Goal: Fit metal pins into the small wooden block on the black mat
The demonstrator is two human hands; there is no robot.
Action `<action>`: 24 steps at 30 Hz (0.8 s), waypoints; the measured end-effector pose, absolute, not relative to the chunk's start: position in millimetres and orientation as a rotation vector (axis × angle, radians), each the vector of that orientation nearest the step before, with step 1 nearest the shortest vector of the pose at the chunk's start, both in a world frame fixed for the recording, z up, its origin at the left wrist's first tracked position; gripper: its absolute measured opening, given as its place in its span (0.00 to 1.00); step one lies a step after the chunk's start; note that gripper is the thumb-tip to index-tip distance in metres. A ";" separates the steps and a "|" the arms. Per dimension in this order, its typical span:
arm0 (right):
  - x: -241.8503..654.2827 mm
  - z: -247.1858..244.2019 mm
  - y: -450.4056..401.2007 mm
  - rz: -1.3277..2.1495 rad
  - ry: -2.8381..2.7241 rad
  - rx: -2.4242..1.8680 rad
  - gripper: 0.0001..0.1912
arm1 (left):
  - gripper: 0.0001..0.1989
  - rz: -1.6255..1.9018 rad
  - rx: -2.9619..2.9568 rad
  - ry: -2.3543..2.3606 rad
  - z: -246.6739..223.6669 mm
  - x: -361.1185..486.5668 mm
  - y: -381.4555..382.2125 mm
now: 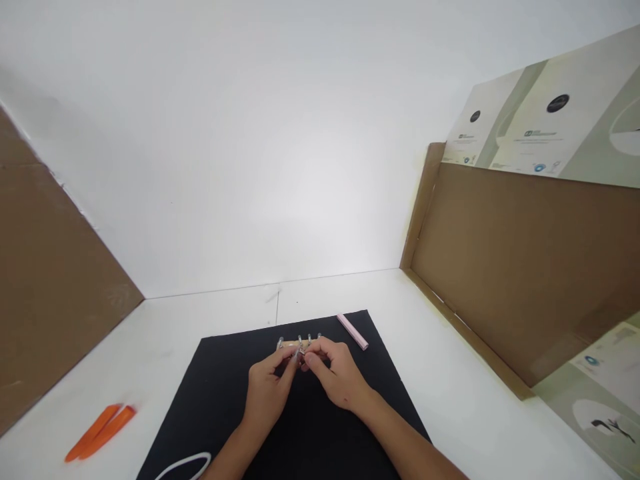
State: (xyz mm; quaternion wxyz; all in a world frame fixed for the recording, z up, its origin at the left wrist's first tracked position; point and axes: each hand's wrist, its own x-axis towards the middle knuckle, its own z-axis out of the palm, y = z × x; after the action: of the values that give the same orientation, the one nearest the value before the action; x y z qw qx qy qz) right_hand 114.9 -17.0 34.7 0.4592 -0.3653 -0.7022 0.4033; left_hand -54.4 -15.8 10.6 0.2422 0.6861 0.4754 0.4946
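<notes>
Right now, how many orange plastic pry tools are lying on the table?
2. One orange plastic pry tool and a second orange plastic pry tool lie side by side on the white table, left of the black mat. No others show, though one could be out of view.

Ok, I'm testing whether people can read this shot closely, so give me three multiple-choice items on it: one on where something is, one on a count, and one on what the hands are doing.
1. Where is the pink stick?
A. On the black mat
B. Against the left cardboard panel
C. On the right cardboard panel

2. How many orange pieces lie on the white tabletop?
A. One
B. Two
C. Four

3. What are the left hand and right hand doing?
A. Pinching together at a small metal fitting on a tan strip
B. Lying flat on the mat, apart
C. Gripping the stick

Answers:
1. A, it lies near the mat's far edge.
2. B, two lie side by side left of the mat.
3. A, the fingers of both hands meet there.
</notes>
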 end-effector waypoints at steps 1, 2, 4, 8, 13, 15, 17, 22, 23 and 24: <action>114.5 33.6 -16.7 1.010 -1.708 -0.895 0.11 | 0.12 1.342 1.877 1.296 10.9 -54.3 -16.2; 114.1 32.5 -16.3 1.026 -1.688 -0.890 0.12 | 0.12 1.335 1.879 1.294 11.2 -54.3 -16.5; 113.5 30.5 -15.5 1.055 -1.656 -0.884 0.12 | 0.12 1.335 1.884 1.297 11.7 -54.5 -17.0; 113.8 29.6 -14.8 1.058 -1.646 -0.875 0.13 | 0.12 1.348 1.886 1.297 12.4 -54.5 -16.8; 116.4 35.6 -16.1 1.015 -1.726 -0.911 0.12 | 0.12 1.352 1.870 1.312 11.0 -54.9 -15.6; 117.1 37.3 -16.6 0.983 -1.762 -0.930 0.11 | 0.12 1.357 1.866 1.319 10.6 -55.1 -15.4; 117.3 37.6 -16.8 0.974 -1.779 -0.934 0.11 | 0.11 1.363 1.865 1.322 10.8 -55.2 -15.3; 117.3 35.9 -16.6 1.011 -1.746 -0.911 0.12 | 0.12 1.363 1.937 1.317 11.0 -56.2 -16.1; 117.3 35.6 -16.4 1.024 -1.735 -0.909 0.12 | 0.12 1.358 1.964 1.317 10.4 -56.6 -16.3; 117.2 35.2 -16.1 1.038 -1.719 -0.909 0.12 | 0.12 1.349 1.989 1.315 9.7 -57.0 -16.5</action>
State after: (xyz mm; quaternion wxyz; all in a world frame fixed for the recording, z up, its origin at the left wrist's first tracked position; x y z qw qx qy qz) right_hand 117.2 -16.1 35.2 0.4519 -0.3677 -0.6957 0.4202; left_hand -57.0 -16.5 9.7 0.1997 0.7114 0.4703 0.4825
